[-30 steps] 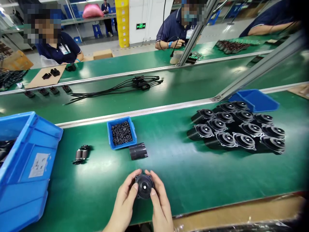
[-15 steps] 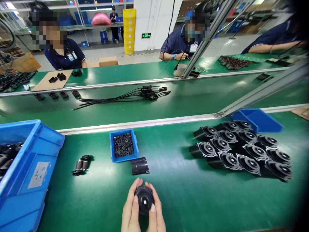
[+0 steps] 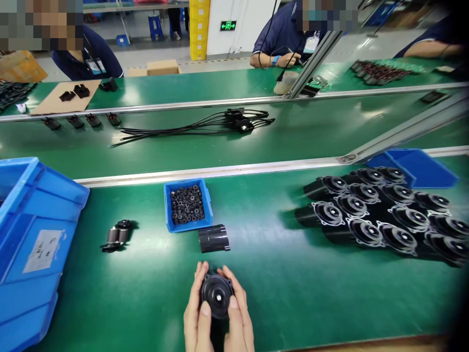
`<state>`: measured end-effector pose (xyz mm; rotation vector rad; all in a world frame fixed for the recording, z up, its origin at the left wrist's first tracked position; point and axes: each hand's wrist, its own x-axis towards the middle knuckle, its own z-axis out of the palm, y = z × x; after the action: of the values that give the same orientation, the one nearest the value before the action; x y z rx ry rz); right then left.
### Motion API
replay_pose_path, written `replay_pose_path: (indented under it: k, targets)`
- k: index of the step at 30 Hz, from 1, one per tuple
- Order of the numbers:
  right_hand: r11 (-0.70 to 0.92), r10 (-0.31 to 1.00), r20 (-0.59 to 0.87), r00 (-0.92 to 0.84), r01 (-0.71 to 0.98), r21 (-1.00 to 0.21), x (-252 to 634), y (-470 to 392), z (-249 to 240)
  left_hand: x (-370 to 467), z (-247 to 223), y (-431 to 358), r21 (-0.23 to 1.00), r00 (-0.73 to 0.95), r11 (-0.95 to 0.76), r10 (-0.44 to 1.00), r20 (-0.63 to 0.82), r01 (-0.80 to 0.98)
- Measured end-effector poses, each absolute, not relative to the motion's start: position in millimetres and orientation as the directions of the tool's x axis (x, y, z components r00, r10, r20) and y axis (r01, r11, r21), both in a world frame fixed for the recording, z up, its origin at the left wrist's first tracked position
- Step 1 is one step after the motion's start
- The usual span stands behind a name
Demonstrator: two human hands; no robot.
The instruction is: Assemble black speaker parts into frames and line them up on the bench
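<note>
Round black motor part (image 3: 217, 295) is clasped between left hand (image 3: 197, 318) and right hand (image 3: 239, 319), thumbs pressed on its face, at 6 o'clock on the green bench (image 3: 293, 283). Risk judged: thumb slip could cock the part or drop it onto the black sleeve (image 3: 214, 239) at 12.

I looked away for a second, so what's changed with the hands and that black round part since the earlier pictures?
Both hands closed tighter around the black round part: left hand and right hand now sit closer together, thumbs on its face. The small blue tray and black sleeve stayed put.
</note>
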<state>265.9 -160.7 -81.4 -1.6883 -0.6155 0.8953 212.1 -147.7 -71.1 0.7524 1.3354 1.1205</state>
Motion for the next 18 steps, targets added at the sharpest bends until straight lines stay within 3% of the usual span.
replay_pose_path:
  k: [5,8,13,18]
  targets:
    - [-0.332,0.807,-0.305,0.506,-0.040,-0.943,275,-160,-73,208,-70,-152,0.946,-0.053,0.319,0.945,-0.323,-0.064]
    - [-0.305,0.850,-0.277,0.448,-0.011,-0.952,286,-159,-67,189,-66,-144,0.961,0.122,0.278,0.953,-0.278,0.016]
    - [-0.112,0.929,-0.019,0.369,0.234,-0.966,303,-153,-60,157,-72,-127,0.963,0.465,-0.158,0.885,0.041,0.216]
    - [-0.081,0.909,0.129,0.396,0.473,-0.877,287,-193,-50,158,-81,-119,0.919,0.394,-0.235,0.914,0.098,0.317]
